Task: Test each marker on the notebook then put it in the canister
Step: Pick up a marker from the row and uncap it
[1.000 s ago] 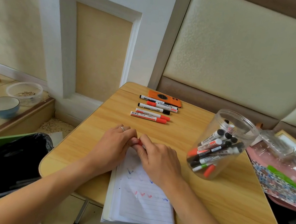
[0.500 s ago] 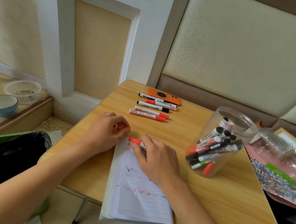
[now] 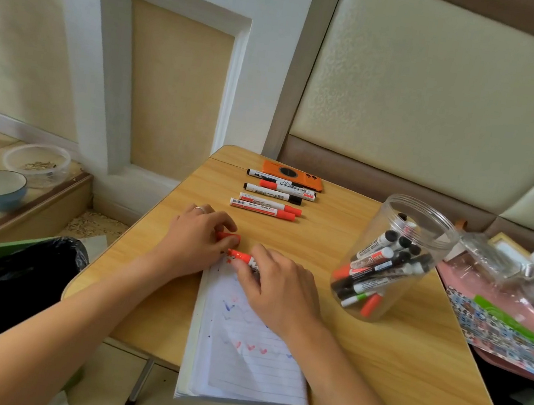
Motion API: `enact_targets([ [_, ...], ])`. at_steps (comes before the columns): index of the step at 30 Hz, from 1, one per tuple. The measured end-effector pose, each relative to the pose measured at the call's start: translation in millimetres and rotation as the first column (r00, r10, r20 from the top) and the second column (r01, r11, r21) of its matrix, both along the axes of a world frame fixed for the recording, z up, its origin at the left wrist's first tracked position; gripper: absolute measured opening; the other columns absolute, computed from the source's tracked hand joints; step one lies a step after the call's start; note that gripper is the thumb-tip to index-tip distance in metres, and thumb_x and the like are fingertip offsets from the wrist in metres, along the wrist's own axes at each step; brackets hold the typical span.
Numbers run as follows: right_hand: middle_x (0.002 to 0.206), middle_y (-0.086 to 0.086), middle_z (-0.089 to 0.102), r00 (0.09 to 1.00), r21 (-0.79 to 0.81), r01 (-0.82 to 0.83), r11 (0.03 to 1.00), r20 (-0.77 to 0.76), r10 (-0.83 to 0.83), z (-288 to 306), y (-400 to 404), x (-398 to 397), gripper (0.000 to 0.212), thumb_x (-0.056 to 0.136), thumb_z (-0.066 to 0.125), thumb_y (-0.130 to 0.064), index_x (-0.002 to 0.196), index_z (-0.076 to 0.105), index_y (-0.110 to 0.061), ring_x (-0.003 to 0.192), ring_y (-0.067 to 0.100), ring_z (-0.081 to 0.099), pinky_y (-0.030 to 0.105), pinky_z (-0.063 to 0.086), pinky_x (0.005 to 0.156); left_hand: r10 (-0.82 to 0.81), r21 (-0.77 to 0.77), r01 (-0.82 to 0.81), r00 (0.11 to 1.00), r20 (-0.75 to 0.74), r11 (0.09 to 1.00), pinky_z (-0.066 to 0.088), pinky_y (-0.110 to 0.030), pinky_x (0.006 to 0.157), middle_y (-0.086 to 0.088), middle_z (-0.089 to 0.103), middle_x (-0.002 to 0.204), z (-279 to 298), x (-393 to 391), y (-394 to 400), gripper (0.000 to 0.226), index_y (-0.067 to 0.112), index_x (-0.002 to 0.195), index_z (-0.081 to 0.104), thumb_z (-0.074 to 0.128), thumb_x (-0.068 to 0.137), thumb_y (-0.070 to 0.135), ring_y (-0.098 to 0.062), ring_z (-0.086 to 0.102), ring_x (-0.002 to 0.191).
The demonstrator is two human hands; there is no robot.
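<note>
Pinching red marker point(image 3: 245, 258) in right hand point(image 3: 275, 290), tip touching notebook point(image 3: 246, 352) top edge; gripping red cap point(image 3: 228, 237) in left hand point(image 3: 195, 243). Sitting at 2 o'clock from notebook: canister point(image 3: 392, 256).

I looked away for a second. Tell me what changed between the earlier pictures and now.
The hands came apart: the left hand pulled the red cap off to the left, and the right hand now holds the uncapped red marker, its tip at the top of the notebook. The five markers in a row, the phone and the canister stayed put.
</note>
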State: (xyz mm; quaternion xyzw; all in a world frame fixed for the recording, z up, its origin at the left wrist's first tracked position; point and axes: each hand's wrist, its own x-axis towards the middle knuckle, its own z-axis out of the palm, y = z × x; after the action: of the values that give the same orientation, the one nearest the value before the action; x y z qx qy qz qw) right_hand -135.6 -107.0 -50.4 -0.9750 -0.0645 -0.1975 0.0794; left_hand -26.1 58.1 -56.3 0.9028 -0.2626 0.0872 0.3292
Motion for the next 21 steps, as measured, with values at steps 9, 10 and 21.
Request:
enact_targets([
  [9, 0.09, -0.007, 0.056, 0.997, 0.442, 0.053, 0.895, -0.067, -0.026, 21, 1, -7, 0.018, 0.108, 0.04, -0.028, 0.098, 0.054, -0.022, 0.081, 0.017, 0.054, 0.036, 0.045, 0.066, -0.124, 0.031, 0.125, 0.992, -0.034, 0.992, 0.04, -0.037, 0.106, 0.008, 0.04, 0.137, -5, -38, 27, 0.084, 0.037, 0.141, 0.027, 0.051, 0.076, 0.084, -0.011, 0.042, 0.124],
  [10, 0.093, -0.006, 0.058, 0.997, 0.503, 0.058, 0.862, -0.066, -0.029, 24, 0, -6, 0.014, 0.108, 0.042, -0.023, 0.107, 0.055, -0.022, 0.081, 0.015, 0.057, 0.031, 0.046, 0.066, -0.137, 0.033, 0.138, 0.99, -0.026, 0.99, 0.039, -0.035, 0.106, 0.008, 0.039, 0.138, -7, -40, 29, 0.084, 0.037, 0.141, 0.026, 0.053, 0.076, 0.083, -0.01, 0.041, 0.125],
  [21, 0.113, 0.017, 0.074, 0.969, 0.972, 0.151, -0.183, -0.108, 0.224, 41, -5, -4, 0.038, 0.107, 0.042, 0.003, 0.127, 0.069, -0.016, 0.105, 0.033, 0.075, 0.043, 0.062, 0.084, -0.132, 0.113, 0.127, 0.99, 0.041, 0.985, 0.041, -0.033, 0.099, 0.013, 0.046, 0.122, -9, -43, 30, 0.062, 0.037, 0.125, 0.041, 0.052, 0.081, 0.078, -0.008, 0.038, 0.111],
])
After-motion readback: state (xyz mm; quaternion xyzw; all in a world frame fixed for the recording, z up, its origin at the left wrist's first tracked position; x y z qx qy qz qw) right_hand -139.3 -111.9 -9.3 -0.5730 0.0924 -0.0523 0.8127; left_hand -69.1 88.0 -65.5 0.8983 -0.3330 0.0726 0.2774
